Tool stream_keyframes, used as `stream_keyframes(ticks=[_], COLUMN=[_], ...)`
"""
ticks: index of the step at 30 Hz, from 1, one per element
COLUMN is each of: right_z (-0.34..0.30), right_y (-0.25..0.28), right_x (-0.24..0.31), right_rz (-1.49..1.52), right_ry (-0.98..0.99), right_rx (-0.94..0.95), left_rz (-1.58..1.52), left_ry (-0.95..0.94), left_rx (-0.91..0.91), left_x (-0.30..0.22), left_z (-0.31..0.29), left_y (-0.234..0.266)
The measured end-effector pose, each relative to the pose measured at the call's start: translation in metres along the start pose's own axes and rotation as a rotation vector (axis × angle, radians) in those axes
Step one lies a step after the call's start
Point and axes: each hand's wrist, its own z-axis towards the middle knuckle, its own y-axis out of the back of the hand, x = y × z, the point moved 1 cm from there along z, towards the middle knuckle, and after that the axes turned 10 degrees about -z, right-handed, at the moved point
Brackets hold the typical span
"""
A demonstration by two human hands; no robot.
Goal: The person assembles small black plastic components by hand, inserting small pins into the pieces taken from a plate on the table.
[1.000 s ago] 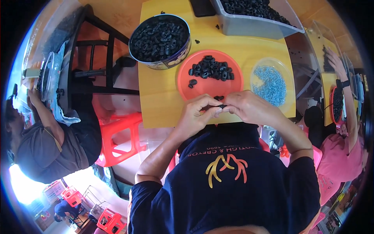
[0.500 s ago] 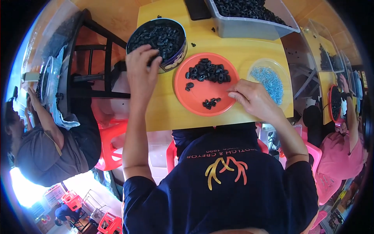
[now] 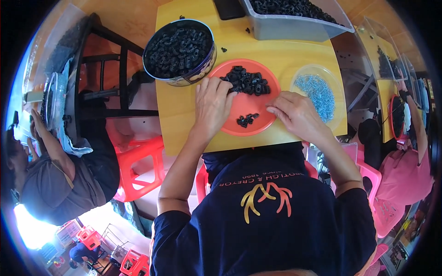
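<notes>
An orange-red round plate (image 3: 240, 122) lies in front of me with a heap of small black plastic parts (image 3: 248, 83) toward its far side and a little group of tinier black pieces (image 3: 247, 120) near its front. Over the plate's left rim, my left hand (image 3: 212, 105) has its fingers curled down beside the heap; whatever they grip is hidden. My right hand (image 3: 297, 113) rests at the right rim, thumb and forefinger pinched together on something too small to make out. Right of it sits a clear round tub (image 3: 340, 110) of small shiny bluish pieces (image 3: 316, 99).
A round tin (image 3: 200, 69) full of black parts stands at the table's left edge. Behind are a clear plastic bin (image 3: 294, 28) of black parts and a dark flat phone-like object (image 3: 229, 8). People sit on both sides, near a black metal frame (image 3: 123, 73) and red plastic stools (image 3: 140, 168).
My left hand has moved from the tin to the plate's left side, right and nearer me, its fingers now curled. My right hand stays pinched at the right rim.
</notes>
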Motion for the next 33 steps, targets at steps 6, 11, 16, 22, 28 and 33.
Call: stream_keyframes(ticks=[6, 11, 16, 22, 28, 33], right_z=[0.001, 0.0, 0.002, 0.005, 0.006, 0.007], right_y=[-0.001, -0.003, -0.004, -0.009, -0.011, -0.011], right_x=[0.002, 0.002, 0.004, 0.008, 0.014, 0.017], right_rz=[0.007, 0.009, -0.015, -0.013, -0.009, -0.012], right_ry=[0.009, 0.019, 0.012, 0.061, 0.06, 0.051], right_rx=[-0.013, -0.015, -0.013, 0.008, 0.011, 0.06], left_rz=[-0.022, -0.015, -0.012, -0.017, 0.04, 0.077], left_ry=[-0.02, 0.012, 0.045, 0.053, 0.041, 0.093], left_rx=[-0.046, -0.106, -0.078, -0.074, -0.083, -0.036], left_x=[0.006, 0.01, 0.008, 0.004, 0.0, -0.002], left_z=[-0.004, -0.013, -0.024, -0.024, -0.019, -0.019], left_y=[0.007, 0.015, 0.02, 0.02, 0.016, 0.017])
